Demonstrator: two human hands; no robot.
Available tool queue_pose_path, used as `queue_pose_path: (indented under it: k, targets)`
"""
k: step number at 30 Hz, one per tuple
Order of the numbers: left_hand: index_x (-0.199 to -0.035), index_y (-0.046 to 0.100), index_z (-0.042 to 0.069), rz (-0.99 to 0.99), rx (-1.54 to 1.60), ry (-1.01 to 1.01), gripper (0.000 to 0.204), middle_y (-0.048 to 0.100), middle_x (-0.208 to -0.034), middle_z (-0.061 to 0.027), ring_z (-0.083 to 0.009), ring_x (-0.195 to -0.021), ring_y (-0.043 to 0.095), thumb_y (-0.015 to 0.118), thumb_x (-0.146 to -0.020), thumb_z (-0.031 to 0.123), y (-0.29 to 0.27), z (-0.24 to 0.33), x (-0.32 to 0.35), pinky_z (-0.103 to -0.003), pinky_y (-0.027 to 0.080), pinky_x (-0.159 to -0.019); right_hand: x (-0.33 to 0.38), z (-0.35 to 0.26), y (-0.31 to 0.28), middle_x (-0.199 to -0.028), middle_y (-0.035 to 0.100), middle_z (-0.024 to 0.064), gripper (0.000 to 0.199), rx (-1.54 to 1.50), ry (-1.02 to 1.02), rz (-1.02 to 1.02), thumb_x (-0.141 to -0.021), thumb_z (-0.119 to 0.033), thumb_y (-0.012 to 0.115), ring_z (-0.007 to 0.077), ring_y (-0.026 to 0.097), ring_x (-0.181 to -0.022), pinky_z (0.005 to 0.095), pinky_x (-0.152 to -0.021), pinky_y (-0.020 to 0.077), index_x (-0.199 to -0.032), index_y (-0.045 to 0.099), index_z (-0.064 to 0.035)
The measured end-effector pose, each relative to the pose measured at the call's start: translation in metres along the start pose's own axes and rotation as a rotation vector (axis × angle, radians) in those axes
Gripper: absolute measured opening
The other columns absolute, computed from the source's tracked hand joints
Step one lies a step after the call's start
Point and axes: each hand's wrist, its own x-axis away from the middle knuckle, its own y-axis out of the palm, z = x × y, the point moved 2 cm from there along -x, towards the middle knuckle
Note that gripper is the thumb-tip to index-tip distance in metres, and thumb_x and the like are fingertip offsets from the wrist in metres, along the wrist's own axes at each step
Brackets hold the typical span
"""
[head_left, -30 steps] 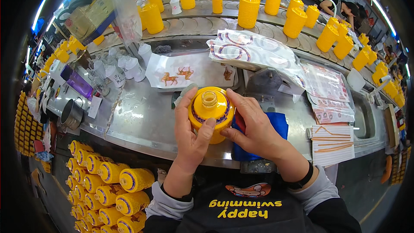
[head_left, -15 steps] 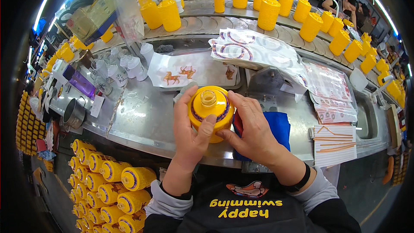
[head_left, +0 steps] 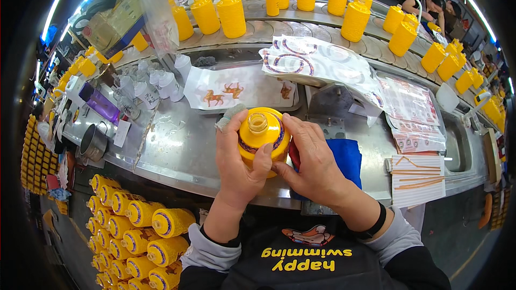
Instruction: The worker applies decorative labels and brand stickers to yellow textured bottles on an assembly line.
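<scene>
One yellow bottle [head_left: 264, 140] is held at a steel worktop [head_left: 174, 147] facing a conveyor [head_left: 301, 28].

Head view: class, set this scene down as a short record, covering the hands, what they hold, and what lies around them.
Held thing: yellow bottle, neck up, dark patterned band round its shoulder
Left hand: on the bottle's left side, grey pad at its fingertips
Right hand: on the bottle's right side
Right of bottle: blue cloth
Beyond bottle: white sheet with horse figures
Lower left: stacked yellow bottles
Far side: yellow bottles on a curved conveyor
</scene>
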Motion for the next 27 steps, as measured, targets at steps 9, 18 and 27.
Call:
queue_pose_path:
  k: [9, 18, 27]
  targets:
    - [-0.133, 0.043, -0.004, -0.05, 0.249, -0.154, 0.061, 0.049, -0.121, -0.0177, -0.0277, -0.112, 0.053, 0.068, -0.085, 0.025, -0.001, -0.002, 0.002, -0.037, 0.041, -0.099, -0.002, 0.011, -0.008, -0.127, 0.052, 0.0224, 0.069, -0.085, -0.07, -0.034, -0.078, -0.017, 0.075, 0.0375, 0.052, -0.111, 0.0404, -0.095, 0.0447, -0.135, 0.042, 0.0032]
    - [-0.139, 0.036, -0.004, -0.055, 0.586, -0.25, 0.059, 0.047, -0.131, -0.0157, -0.0229, -0.123, 0.048, 0.057, -0.094, 0.027, -0.005, -0.004, 0.005, -0.036, 0.035, -0.107, -0.016, 0.01, -0.012, -0.098, 0.059, 0.0144, 0.04, -0.18, 0.141, -0.046, -0.084, -0.023, 0.071, 0.0279, 0.055, -0.087, 0.0371, -0.078, 0.0456, -0.115, 0.056, -0.0014]
    - [-0.142, 0.032, -0.004, -0.069, 0.754, -0.288, 0.054, 0.045, -0.136, -0.0144, -0.02, -0.126, 0.046, 0.051, -0.097, 0.021, -0.003, -0.012, 0.01, -0.034, 0.033, -0.109, -0.017, 0.011, -0.01, -0.093, 0.059, 0.0143, 0.038, -0.191, 0.133, 0.002, -0.083, -0.021, 0.072, 0.0279, 0.056, -0.084, 0.0363, -0.074, 0.0465, -0.112, 0.057, -0.0011]
